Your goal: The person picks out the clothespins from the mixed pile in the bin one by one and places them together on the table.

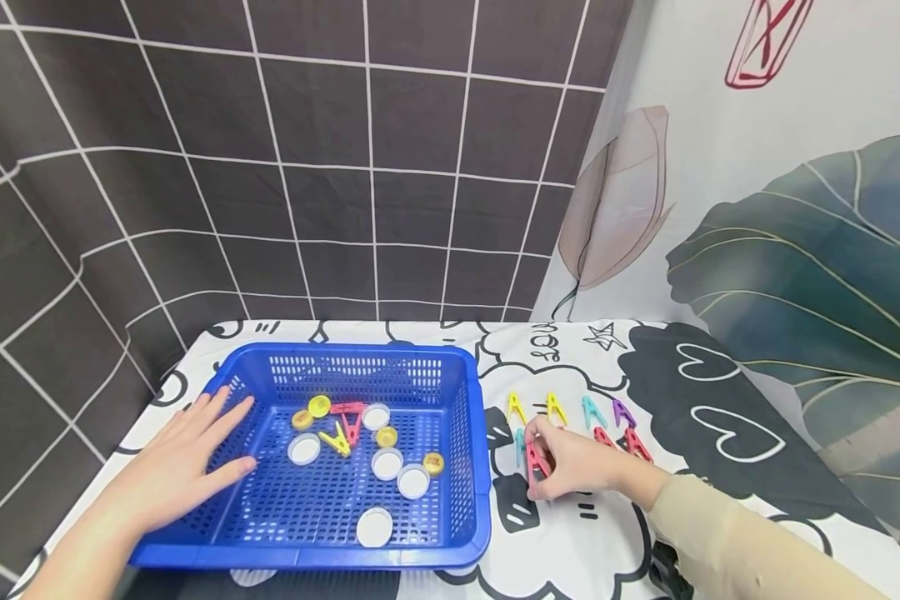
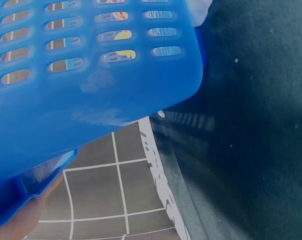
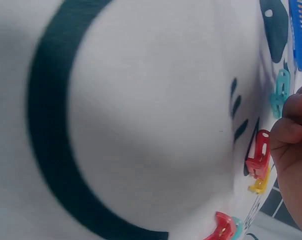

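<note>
My right hand [image 1: 570, 462] pinches a red clothespin [image 1: 536, 463] between thumb and fingers, just right of the blue basket [image 1: 311, 557]. That pin is hidden in the right wrist view, where the hand [image 3: 293, 150] shows at the right edge. My left hand [image 1: 180, 458] lies over the basket's left rim with its fingers spread and straight. Inside the basket are white caps [image 1: 374, 527], yellow caps [image 1: 319, 406], a yellow clothespin [image 1: 336, 440] and red clothespins [image 1: 353, 430].
Around the right hand lie yellow clothespins [image 1: 516, 407], a teal clothespin [image 1: 593, 412], a purple clothespin [image 1: 623, 413] and a red clothespin [image 1: 636, 446]. Another teal clothespin [image 3: 281, 92] is beside the fingers. A dark grid-patterned curtain [image 1: 315, 200] hangs behind the table.
</note>
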`<move>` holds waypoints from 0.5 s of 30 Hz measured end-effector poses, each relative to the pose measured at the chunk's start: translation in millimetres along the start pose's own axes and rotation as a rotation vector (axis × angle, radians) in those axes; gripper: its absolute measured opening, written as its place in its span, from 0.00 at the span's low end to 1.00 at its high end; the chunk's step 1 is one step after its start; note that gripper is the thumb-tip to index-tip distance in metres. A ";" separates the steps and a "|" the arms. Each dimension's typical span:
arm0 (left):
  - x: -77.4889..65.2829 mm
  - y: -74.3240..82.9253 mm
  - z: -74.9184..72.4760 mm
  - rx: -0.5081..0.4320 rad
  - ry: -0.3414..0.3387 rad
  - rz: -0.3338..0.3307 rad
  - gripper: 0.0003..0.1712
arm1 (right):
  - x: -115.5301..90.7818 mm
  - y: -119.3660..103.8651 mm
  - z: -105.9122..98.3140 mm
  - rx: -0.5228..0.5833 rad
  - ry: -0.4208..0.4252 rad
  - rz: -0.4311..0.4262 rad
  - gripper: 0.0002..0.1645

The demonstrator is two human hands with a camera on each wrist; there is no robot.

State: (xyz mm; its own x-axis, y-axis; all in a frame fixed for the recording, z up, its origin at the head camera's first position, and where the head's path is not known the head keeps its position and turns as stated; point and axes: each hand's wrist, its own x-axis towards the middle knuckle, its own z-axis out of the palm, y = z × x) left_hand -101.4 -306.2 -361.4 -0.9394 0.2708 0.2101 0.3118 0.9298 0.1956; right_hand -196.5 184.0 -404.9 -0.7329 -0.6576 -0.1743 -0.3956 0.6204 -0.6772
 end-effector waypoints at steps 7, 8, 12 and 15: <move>-0.6 -0.4 1.2 0.003 0.020 0.009 0.42 | -5.8 3.7 8.9 -0.087 0.021 -0.030 0.37; -0.4 -0.4 1.2 0.003 0.020 0.009 0.42 | -6.5 4.1 10.4 -0.101 0.022 -0.030 0.37; 0.4 -0.7 1.3 0.005 0.019 0.013 0.42 | -8.9 4.7 15.7 -0.130 0.024 -0.030 0.37; 0.2 -0.9 1.7 0.002 0.020 0.015 0.42 | -10.0 5.9 19.0 -0.144 0.029 -0.041 0.37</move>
State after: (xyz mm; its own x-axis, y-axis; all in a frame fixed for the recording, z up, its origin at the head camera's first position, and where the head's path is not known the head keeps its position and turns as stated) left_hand -102.2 -306.6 -363.2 -0.9315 0.2797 0.2324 0.3255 0.9263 0.1899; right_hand -181.0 186.2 -420.7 -0.7296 -0.6720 -0.1268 -0.4989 0.6498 -0.5735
